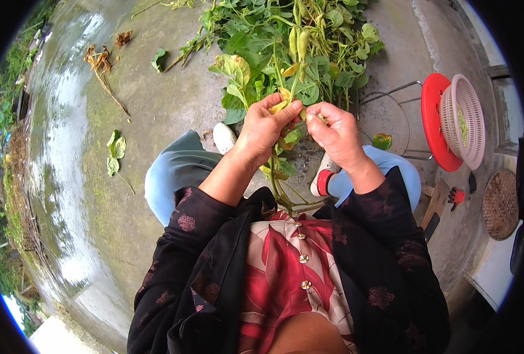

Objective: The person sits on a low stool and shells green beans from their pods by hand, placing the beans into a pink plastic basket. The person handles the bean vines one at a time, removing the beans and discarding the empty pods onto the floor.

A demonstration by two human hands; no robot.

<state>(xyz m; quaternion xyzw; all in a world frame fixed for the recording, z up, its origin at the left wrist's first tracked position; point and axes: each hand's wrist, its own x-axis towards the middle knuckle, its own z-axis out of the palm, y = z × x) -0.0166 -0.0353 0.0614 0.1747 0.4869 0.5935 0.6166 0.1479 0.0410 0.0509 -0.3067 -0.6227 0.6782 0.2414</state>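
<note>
My left hand (pixel 264 128) grips the stem of a bean plant (pixel 293 88) between thumb and fingers, with yellowing pods around the grip. Close beside it, my right hand (pixel 335 130) is closed, its thumb and forefinger pinched together. A greenish bean pod (pixel 321 118) shows partly between those fingers; the rest is hidden. Plump green pods (pixel 303 44) hang on the stem beyond my hands. The plant's lower stem (pixel 274 177) runs down between my knees towards my lap. Past my feet lies a heap of leafy bean plants (pixel 253 35).
To the right, a pink plastic colander (pixel 476 121) with pale green contents sits on a red stool (pixel 432 124) with metal legs. A red-and-black glove (pixel 455 198) lies near a wooden board (pixel 436 201). Loose leaves (pixel 116 152) and a dried plant (pixel 100 66) lie on the concrete.
</note>
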